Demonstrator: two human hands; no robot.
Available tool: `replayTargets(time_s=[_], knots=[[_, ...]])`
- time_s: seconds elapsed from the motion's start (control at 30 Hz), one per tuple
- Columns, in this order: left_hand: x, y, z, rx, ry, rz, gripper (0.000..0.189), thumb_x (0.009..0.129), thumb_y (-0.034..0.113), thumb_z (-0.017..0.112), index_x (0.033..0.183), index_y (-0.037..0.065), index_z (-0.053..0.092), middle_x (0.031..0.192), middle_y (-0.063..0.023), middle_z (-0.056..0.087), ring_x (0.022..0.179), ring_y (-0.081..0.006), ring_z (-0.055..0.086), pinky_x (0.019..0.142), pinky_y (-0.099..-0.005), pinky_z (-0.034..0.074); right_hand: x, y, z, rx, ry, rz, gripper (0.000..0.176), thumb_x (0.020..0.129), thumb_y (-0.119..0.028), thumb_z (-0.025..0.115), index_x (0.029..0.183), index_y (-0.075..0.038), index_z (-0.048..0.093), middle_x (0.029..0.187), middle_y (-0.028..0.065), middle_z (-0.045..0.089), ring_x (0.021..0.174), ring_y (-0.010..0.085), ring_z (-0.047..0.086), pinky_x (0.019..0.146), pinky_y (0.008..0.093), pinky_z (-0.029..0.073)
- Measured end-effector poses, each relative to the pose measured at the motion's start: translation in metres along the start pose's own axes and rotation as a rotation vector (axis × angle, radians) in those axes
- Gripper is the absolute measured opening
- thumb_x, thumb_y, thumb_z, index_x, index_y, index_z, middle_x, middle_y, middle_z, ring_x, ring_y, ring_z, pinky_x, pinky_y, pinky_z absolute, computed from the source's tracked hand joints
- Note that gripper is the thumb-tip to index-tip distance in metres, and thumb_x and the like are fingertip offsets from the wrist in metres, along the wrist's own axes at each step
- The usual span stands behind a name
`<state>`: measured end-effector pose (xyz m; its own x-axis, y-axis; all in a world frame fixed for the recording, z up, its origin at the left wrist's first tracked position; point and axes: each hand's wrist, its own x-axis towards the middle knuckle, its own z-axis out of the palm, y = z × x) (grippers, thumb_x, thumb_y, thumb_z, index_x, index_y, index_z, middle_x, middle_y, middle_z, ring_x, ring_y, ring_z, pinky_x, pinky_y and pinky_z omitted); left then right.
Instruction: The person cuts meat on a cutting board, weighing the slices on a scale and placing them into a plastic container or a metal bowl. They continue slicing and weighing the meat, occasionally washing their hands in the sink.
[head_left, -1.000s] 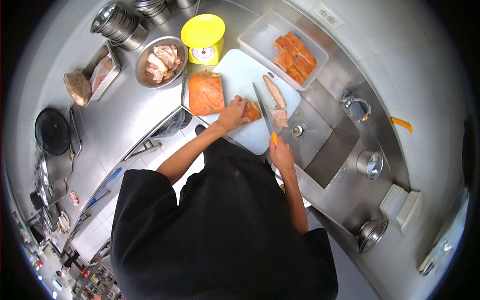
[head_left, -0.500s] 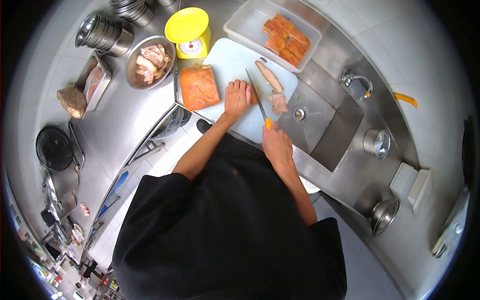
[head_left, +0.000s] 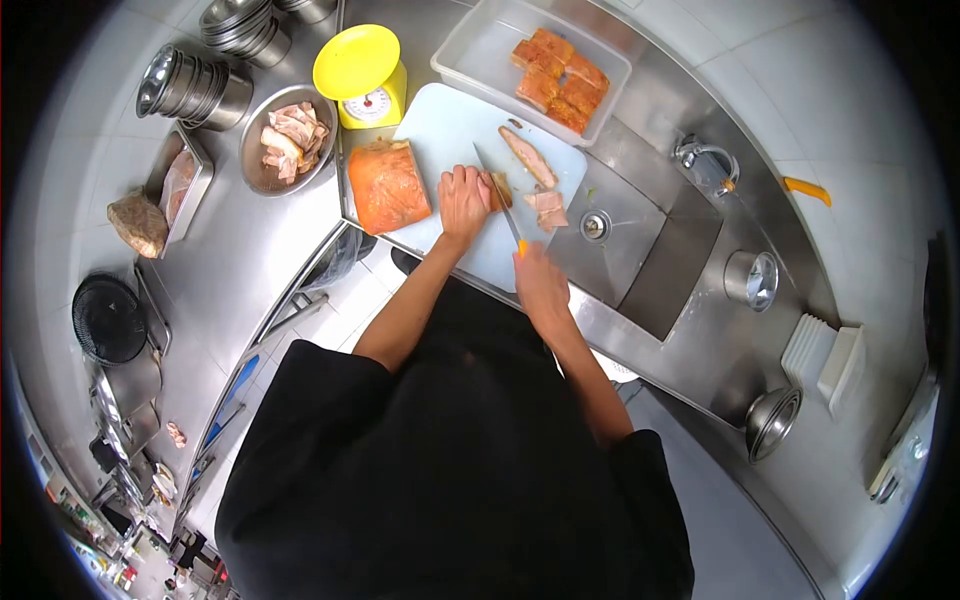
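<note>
A kitchen knife (head_left: 509,215) with an orange handle is gripped in my right hand (head_left: 543,283). Its blade lies across a small block of meat (head_left: 500,190) on the pale blue cutting board (head_left: 450,120). My left hand (head_left: 465,203) presses on that block, fingers bent and closed over its left side, close to the blade. Left of it sits a large orange-skinned slab of meat (head_left: 388,187). To the right of the knife lie a long strip of meat (head_left: 527,155) and some small pale cut pieces (head_left: 547,208).
A plastic tub (head_left: 465,55) with several browned meat pieces stands behind the board. A yellow scale (head_left: 372,100) and a steel bowl (head_left: 255,165) of meat pieces are at the left. The sink (head_left: 625,215) with its tap (head_left: 705,160) borders the board's right side.
The view has shifted slightly, so the board appears a little lower and further left. The knife has moved slightly leftward over the block; my left hand stays on the meat.
</note>
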<state>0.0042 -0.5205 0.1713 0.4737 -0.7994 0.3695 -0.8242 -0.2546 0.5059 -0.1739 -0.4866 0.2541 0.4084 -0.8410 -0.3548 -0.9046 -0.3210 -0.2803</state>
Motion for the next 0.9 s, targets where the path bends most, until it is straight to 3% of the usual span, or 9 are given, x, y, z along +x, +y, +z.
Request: replayTargets(time_s=[0.17,0.3,0.4,0.5,0.6,0.7,0.8,0.83,0.9], knots=[[-0.003,-0.004,-0.002,-0.006,-0.043,0.027,0.012,0.092,0.018,0.062,0.093,0.006,0.06,0.093,-0.0138,0.057,0.085,-0.0353,0.054,0.076,-0.0483,0.045,0.032,0.005,0.056,0.081,0.008,0.039,0.039,0.105,-0.038,0.053,0.108,0.001,0.049,0.081,0.0269,0.071,0.081,0.0446,0.072,0.07,0.0555,0.058],[-0.005,-0.015,-0.009,0.016,-0.15,0.019,0.025,0.094,0.026,0.064,0.103,0.003,0.058,0.101,-0.0166,0.062,0.096,-0.0394,0.059,0.083,-0.0475,0.049,0.049,0.007,0.031,0.101,0.024,-0.027,0.042,0.105,-0.039,0.053,0.111,0.002,0.049,0.084,0.0274,0.071,0.082,0.0464,0.071,0.07,0.0566,0.057],[-0.009,-0.015,-0.065,-0.097,-0.712,-0.219,0.041,0.091,0.031,0.071,0.113,0.001,0.054,0.119,-0.0239,0.061,0.11,-0.0443,0.059,0.09,-0.0477,0.051,0.036,0.026,-0.002,0.049,0.013,0.029,0.041,0.104,-0.04,0.055,0.114,0.0,0.051,0.089,0.027,0.072,0.085,0.0458,0.071,0.074,0.0559,0.057],[-0.033,-0.022,-0.089,0.078,-0.568,0.168,0.069,0.082,0.03,0.081,0.133,-0.002,0.047,0.137,-0.0272,0.054,0.123,-0.0472,0.055,0.097,-0.0469,0.053,0.035,0.053,-0.005,0.052,-0.035,0.062,0.045,0.103,-0.042,0.055,0.117,0.001,0.051,0.093,0.0289,0.071,0.09,0.0474,0.07,0.077,0.0566,0.056],[-0.019,-0.028,-0.071,0.247,-0.576,0.586,0.092,0.072,0.028,0.088,0.145,-0.004,0.04,0.141,-0.0278,0.05,0.125,-0.0469,0.055,0.097,-0.0462,0.054,0.036,0.061,-0.008,0.035,-0.05,0.049,0.047,0.103,-0.042,0.054,0.12,0.002,0.051,0.095,0.0297,0.071,0.091,0.0483,0.07,0.079,0.0579,0.055],[0.013,-0.018,-0.051,0.112,-0.934,0.249,0.101,0.071,0.029,0.09,0.151,-0.002,0.036,0.142,-0.0244,0.051,0.128,-0.0407,0.055,0.099,-0.0437,0.054,0.037,0.058,-0.014,0.077,-0.069,0.044,0.047,0.103,-0.041,0.054,0.123,0.002,0.052,0.097,0.0313,0.071,0.093,0.0502,0.068,0.081,0.0594,0.053],[0.048,-0.036,-0.055,-0.459,-1.199,-0.206,0.095,0.074,0.032,0.09,0.149,0.001,0.041,0.142,-0.0176,0.054,0.128,-0.0314,0.057,0.098,-0.0414,0.054,0.032,0.065,-0.01,0.174,-0.045,0.004,0.046,0.103,-0.04,0.053,0.122,0.001,0.054,0.098,0.0329,0.07,0.094,0.0525,0.067,0.083,0.0601,0.052],[0.051,-0.041,-0.059,-0.766,-1.252,-0.368,0.085,0.082,0.032,0.086,0.148,0.002,0.042,0.138,-0.0128,0.059,0.125,-0.0271,0.06,0.099,-0.0395,0.054,0.03,0.068,-0.01,0.212,-0.026,-0.023,0.045,0.103,-0.04,0.053,0.121,0.001,0.054,0.098,0.0333,0.069,0.095,0.0533,0.066,0.083,0.0602,0.052],[0.043,-0.041,-0.079,-1.271,-1.055,-0.655,0.08,0.087,0.029,0.082,0.149,0.001,0.041,0.137,-0.0128,0.06,0.124,-0.0282,0.061,0.1,-0.0386,0.053,0.023,0.069,-0.011,0.266,-0.01,-0.015,0.044,0.102,-0.04,0.055,0.116,0.002,0.056,0.096,0.0355,0.068,0.093,0.056,0.064,0.081,0.0618,0.05]])
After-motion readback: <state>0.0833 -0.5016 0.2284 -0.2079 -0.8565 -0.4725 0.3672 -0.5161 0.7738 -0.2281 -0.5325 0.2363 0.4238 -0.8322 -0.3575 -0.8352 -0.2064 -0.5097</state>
